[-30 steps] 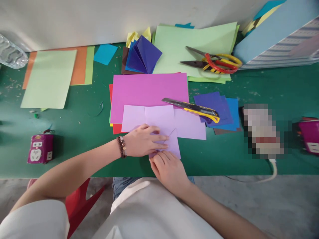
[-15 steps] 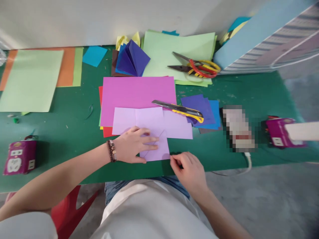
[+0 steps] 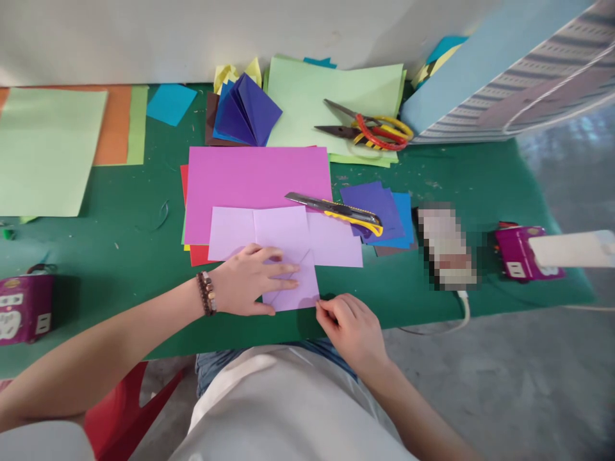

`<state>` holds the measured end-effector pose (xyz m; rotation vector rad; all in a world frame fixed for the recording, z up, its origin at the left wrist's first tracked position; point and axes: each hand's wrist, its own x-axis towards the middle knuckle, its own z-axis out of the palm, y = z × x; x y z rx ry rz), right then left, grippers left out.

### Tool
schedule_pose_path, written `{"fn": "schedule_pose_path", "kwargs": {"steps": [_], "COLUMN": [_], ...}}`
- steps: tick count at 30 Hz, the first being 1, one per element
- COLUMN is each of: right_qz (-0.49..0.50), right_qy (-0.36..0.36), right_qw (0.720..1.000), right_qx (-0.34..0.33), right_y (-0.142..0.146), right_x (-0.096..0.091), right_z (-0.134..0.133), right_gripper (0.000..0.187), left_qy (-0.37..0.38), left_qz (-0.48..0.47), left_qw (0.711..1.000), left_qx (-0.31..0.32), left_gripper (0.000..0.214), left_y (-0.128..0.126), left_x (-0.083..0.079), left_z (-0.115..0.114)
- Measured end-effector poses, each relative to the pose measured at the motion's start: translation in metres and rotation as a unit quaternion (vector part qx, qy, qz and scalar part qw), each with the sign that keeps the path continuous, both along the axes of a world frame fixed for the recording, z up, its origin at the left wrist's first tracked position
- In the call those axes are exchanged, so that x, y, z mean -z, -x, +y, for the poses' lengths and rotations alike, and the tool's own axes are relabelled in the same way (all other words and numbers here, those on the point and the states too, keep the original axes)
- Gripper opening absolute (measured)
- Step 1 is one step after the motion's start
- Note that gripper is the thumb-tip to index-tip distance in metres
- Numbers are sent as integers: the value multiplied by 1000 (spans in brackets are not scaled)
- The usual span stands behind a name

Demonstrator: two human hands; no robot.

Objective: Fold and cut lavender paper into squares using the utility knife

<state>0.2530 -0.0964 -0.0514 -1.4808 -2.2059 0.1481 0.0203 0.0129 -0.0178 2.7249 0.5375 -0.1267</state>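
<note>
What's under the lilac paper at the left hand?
The lilac paper overlaps a pink sheet and a red sheet; its flap rests on the green tabletop. What's under the left hand is hidden.

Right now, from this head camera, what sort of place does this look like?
Probably a paper-craft workbench: a green-topped table spread with sheets of coloured paper, a yellow utility knife and scissors.
</note>
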Motion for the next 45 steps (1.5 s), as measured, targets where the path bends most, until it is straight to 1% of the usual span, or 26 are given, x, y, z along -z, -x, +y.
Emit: {"fn": "schedule_pose_path", "kwargs": {"steps": [6, 14, 23, 26, 30, 33, 41, 42, 45], "right_qz": [5, 13, 42, 68, 80, 62, 13, 8, -4], "right_qy": [6, 6, 14, 15, 1, 8, 2, 0, -5], "right_qw": [1000, 1000, 998, 997, 995, 996, 999, 1000, 1000], "right_qx": [-20, -22, -43, -31, 57, 65, 34, 28, 17], "right_y": [4, 11, 52, 42, 6, -10, -5, -4, -3], "right_x": [2, 4, 2, -3, -6, -4, 5, 5, 4], "right_z": [-1, -3, -5, -5, -5, -7, -7, -7, -6], "right_gripper": [20, 19, 17, 14, 9, 10, 12, 13, 16], "left_qy": [-6, -1, 3, 1, -1, 3, 9, 8, -3], "left_qz": [-4, 4, 7, 11, 4, -5, -16, -20, -37], "left_qw": [1000, 1000, 1000, 1000, 1000, 1000, 1000, 1000, 999], "left_qx": [-2, 0, -2, -1, 2, 5, 3, 2, -7], "left_gripper": [57, 58, 55, 60, 64, 64, 63, 60, 40], "left_y": [-1, -1, -1, -1, -1, -1, 0, 0, 0], "left_x": [0, -2, -3, -3, -1, 0, 3, 3, 5], "left_z": [0, 0, -1, 0, 2, 4, 4, 4, 2]}}
